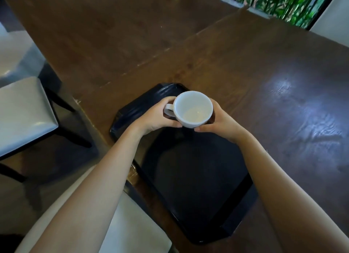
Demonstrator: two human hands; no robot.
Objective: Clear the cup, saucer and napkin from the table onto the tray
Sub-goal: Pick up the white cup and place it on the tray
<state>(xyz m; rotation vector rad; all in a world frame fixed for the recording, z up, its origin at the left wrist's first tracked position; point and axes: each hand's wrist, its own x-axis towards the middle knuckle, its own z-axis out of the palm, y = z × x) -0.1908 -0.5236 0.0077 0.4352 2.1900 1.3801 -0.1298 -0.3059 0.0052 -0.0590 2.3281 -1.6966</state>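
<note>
Two hands, left hand [156, 117] and right hand [221, 120], fingers clamped on the white cup [193, 109], are seen mid-frame above the black tray [188, 177]; tipped, it could be spilled.

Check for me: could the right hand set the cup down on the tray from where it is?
Probably yes. The right hand and left hand hold the cup over the tray, whose visible surface looks bare.

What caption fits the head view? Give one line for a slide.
Both hands, left hand and right hand, hold a white cup above a black tray on the wooden table.
</note>
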